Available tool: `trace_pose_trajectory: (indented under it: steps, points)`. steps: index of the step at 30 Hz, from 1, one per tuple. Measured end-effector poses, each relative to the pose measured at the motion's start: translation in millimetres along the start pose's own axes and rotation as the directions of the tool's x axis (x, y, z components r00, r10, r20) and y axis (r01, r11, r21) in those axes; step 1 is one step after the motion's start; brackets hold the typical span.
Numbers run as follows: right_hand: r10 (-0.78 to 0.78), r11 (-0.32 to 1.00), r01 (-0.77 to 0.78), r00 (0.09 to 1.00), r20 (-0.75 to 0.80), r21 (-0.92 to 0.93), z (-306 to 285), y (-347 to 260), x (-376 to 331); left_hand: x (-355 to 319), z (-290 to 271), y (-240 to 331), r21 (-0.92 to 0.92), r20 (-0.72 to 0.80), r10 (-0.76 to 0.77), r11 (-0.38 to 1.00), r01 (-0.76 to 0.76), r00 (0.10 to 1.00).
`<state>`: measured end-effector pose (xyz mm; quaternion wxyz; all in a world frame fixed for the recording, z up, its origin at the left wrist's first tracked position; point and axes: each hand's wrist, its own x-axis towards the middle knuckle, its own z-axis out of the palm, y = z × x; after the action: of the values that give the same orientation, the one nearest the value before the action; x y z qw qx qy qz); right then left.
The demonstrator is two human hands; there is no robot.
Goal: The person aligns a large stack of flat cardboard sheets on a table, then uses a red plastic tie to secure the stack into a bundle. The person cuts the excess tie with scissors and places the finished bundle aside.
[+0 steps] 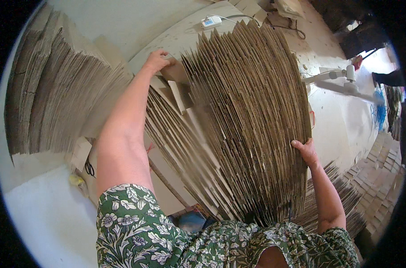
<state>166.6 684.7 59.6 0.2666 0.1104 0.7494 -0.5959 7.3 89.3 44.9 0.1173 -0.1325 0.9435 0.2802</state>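
Observation:
A large stack of flat brown cardboard sheets (256, 102) stands on edge in front of me, fanned out and reaching back from my chest. My right hand (307, 152) grips its right side, thumb on the edges and the other fingers mostly hidden. At the far left of the stack, my left hand (156, 61) is closed with bent fingers on a small brown cardboard piece (176, 72). Just below it, a lighter cardboard flap (178, 96) sticks up. A looser row of thin cardboard sheets (180, 134) leans between my left arm and the big stack.
Another tall cardboard pile (55, 89) stands at the left. A white plug box (211, 21) with a cable lies on the table (167, 33) behind the stack. To the right are a white jointed stand (345, 80), blue strands (379, 109) and more cardboard (341, 196).

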Motion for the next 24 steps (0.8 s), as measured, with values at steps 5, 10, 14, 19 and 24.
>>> trace_pose_trajectory:
  steps: [5,10,14,19,24]
  points:
    - [-0.037,0.999,0.038,0.999,0.015,-0.033,-0.4,1.2,0.7,-8.8,-22.8,12.7,-0.296,0.098,-0.319,0.895,0.333,0.943]
    - [0.039,0.999,-0.039,0.999,0.005,-0.021,-5.1,9.4,0.3,-26.5,-30.9,21.2,0.449,0.153,-0.133,0.892,0.052,0.979]
    - [0.021,0.999,-0.02,1.0,0.019,-0.049,-8.1,11.6,2.7,-68.4,-29.3,20.2,0.739,0.14,0.198,0.631,-0.235,0.97]
    - [-0.001,1.0,0.001,0.999,0.049,-0.003,-7.4,11.0,4.6,-79.7,-35.7,35.6,0.399,0.505,-0.081,0.905,-0.149,0.859]
    - [0.023,0.998,-0.026,0.998,0.056,0.065,-3.3,6.6,3.1,-100.8,-31.6,47.3,0.524,0.508,0.082,0.761,-0.382,0.858]
